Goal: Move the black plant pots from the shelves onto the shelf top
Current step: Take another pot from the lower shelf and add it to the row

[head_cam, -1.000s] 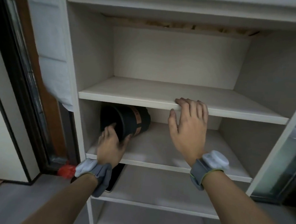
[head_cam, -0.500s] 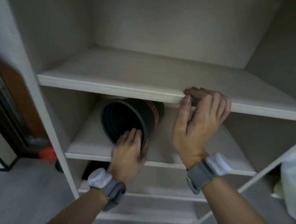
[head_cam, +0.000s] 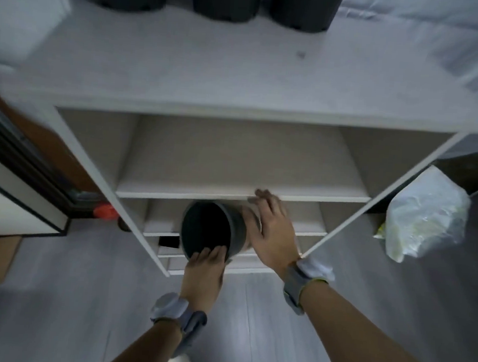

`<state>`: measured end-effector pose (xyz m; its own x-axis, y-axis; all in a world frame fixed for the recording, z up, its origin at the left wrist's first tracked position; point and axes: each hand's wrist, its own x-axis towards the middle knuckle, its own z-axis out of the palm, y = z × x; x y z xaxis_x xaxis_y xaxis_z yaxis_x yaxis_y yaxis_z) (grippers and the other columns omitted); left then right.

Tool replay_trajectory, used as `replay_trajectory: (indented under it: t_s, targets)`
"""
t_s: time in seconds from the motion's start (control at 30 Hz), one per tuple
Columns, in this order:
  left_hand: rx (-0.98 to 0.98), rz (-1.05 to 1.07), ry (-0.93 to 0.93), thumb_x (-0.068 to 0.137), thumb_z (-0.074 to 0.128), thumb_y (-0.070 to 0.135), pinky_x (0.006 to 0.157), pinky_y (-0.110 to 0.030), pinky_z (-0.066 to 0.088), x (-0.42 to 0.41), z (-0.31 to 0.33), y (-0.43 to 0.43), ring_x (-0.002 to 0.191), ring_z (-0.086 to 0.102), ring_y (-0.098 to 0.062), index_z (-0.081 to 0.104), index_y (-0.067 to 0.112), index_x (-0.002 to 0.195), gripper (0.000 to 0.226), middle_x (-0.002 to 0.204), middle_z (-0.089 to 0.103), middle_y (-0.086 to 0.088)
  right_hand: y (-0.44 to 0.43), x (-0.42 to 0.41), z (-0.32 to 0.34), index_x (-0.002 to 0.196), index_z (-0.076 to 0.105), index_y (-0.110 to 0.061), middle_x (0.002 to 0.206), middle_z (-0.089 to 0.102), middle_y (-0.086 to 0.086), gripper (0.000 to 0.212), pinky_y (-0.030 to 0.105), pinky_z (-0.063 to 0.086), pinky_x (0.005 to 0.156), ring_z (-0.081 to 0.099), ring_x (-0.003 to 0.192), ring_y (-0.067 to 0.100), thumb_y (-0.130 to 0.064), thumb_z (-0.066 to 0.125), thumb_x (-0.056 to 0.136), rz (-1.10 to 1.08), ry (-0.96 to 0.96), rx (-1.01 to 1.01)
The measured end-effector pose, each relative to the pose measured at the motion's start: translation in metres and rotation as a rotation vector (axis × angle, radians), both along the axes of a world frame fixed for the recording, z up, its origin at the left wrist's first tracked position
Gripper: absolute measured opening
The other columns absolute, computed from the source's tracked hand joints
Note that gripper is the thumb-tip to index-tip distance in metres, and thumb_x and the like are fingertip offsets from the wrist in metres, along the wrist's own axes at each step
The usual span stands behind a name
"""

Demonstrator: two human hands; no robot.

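pot (head_cam: 211,229) now out of shelf | left fingers (head_cam: 211,254) pinch its rim | right fingers (head_cam: 264,199) spread beside it

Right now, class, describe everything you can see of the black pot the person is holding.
The black plant pot is round, dull and plastic-looking, with a thick rim band. It lies tipped on its side, its dark open mouth facing the camera, in front of the lower shelves. The left hand grips its lower rim; the right hand rests against its side.
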<state>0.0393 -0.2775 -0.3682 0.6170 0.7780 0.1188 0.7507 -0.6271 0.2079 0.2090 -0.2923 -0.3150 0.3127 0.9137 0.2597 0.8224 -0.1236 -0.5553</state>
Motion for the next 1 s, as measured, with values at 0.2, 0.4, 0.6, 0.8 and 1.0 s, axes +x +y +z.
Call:
replay_trajectory:
  t_s: [0.2, 0.4, 0.6, 0.8, 1.0]
  targets:
    - [-0.052, -0.312, 0.159, 0.041, 0.093, 0.024, 0.046, -0.018, 0.038, -0.046, 0.134, -0.033, 0.049, 0.054, -0.013, 0.061, 0.027, 0.071, 0.044, 0.058, 0.060, 0.011, -0.102, -0.005, 0.086, 0.160, 0.014, -0.022, 0.157, 0.042, 0.005, 0.080, 0.034, 0.035, 0.113, 0.036, 0.144, 0.024, -0.025, 0.056, 0.092, 0.126, 0.192, -0.514]
    - [0.082, -0.621, 0.032, 0.078, 0.071, 0.023, 0.068, -0.024, 0.029, -0.029, 0.283, -0.024, 0.071, 0.054, -0.015, 0.052, 0.026, 0.086, 0.021, 0.077, 0.062, 0.009, -0.152, 0.001, 0.184, 0.158, 0.015, -0.026, 0.155, 0.034, -0.013, 0.123, 0.008, 0.025, 0.110, 0.031, 0.142, 0.005, -0.072, 0.079, 0.064, 0.092, 0.337, -0.319]
    - [0.107, -0.806, -0.201, 0.095, 0.053, 0.019, 0.075, -0.025, 0.027, 0.022, 0.405, -0.013, 0.088, 0.047, -0.020, 0.053, 0.015, 0.091, 0.005, 0.088, 0.060, -0.005, -0.125, 0.025, 0.277, 0.156, 0.022, -0.021, 0.146, 0.046, 0.001, 0.142, 0.044, 0.045, 0.111, 0.047, 0.137, 0.017, -0.060, 0.098, 0.043, -0.096, 0.393, 0.116]
    - [0.137, -0.854, -0.270, 0.094, 0.054, 0.014, 0.083, -0.030, 0.033, 0.057, 0.466, 0.010, 0.095, 0.047, -0.022, 0.058, 0.009, 0.097, 0.007, 0.094, 0.061, -0.009, -0.085, 0.038, 0.334, 0.152, 0.025, -0.032, 0.140, 0.049, -0.001, 0.136, 0.039, 0.046, 0.109, 0.050, 0.132, 0.014, -0.052, 0.100, 0.041, -0.168, 0.386, 0.320]
    - [0.027, -0.796, -0.227, 0.095, 0.054, 0.023, 0.090, -0.043, 0.044, 0.084, 0.455, 0.053, 0.105, 0.043, -0.020, 0.044, 0.016, 0.107, 0.017, 0.110, 0.050, -0.005, -0.055, 0.045, 0.317, 0.148, 0.028, -0.031, 0.138, 0.054, -0.005, 0.127, 0.043, 0.050, 0.105, 0.052, 0.128, 0.017, -0.072, 0.090, 0.045, -0.306, 0.401, 0.324]
